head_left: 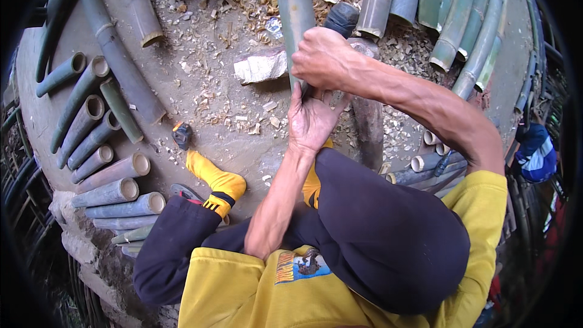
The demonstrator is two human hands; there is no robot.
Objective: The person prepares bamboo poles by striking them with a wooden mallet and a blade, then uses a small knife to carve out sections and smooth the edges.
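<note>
A thick green-grey bamboo pole [293, 9] runs down from the top edge to my hands. My right hand [323, 58] is closed in a fist over its near part; whatever lies inside the fist is hidden. Just below, my left hand [311, 123] is turned palm up at the pole's near end. Its thumb points up along the left side, while its middle fingers go out of sight beneath the pole and the right hand. Close behind the fist is a dark rounded object [342, 18]. A pale, rough block [261, 67] lies left of the pole.
Cut bamboo lengths [124, 189] are stacked at the left, with more bamboo poles [464, 18] at the upper right. Wood shavings [243, 24] cover the ground. A wooden post [368, 124] stands beside my raised knee. A tape measure [181, 135] lies near my yellow-socked foot [215, 179].
</note>
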